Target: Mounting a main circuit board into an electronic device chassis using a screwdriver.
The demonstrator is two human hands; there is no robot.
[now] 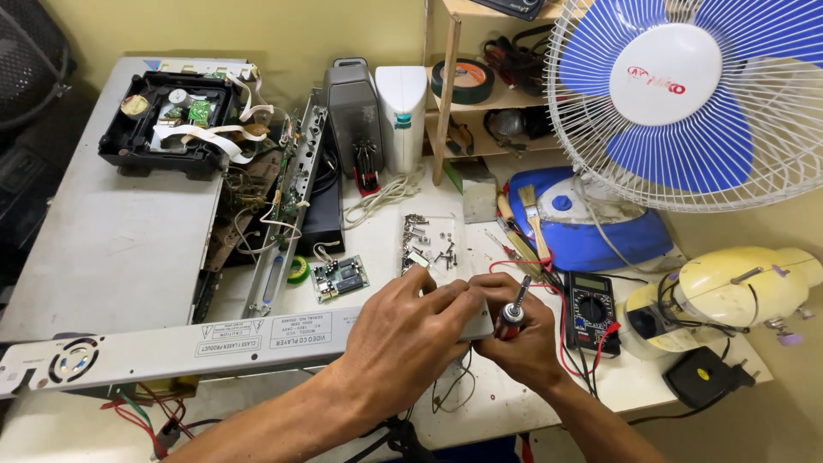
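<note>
Left hand (pixel 403 330) gripped the end of the long grey metal panel (pixel 180 347) lying across the tabletop (pixel 386 231); right hand (pixel 523 343) pinched one red-handled screwdriver (pixel 513 313) against it. Behind, one clear bag (pixel 429 240) held loose screws, too many to count.

Long grey metal panel (pixel 197 347) held level, red-handled screwdriver (pixel 513 313) upright at its end.

Both forearms extend inward from the near table edge. Left hand (pixel 407 330) closed, knuckles up; right hand (pixel 519 339) fisted, touching it.
</note>
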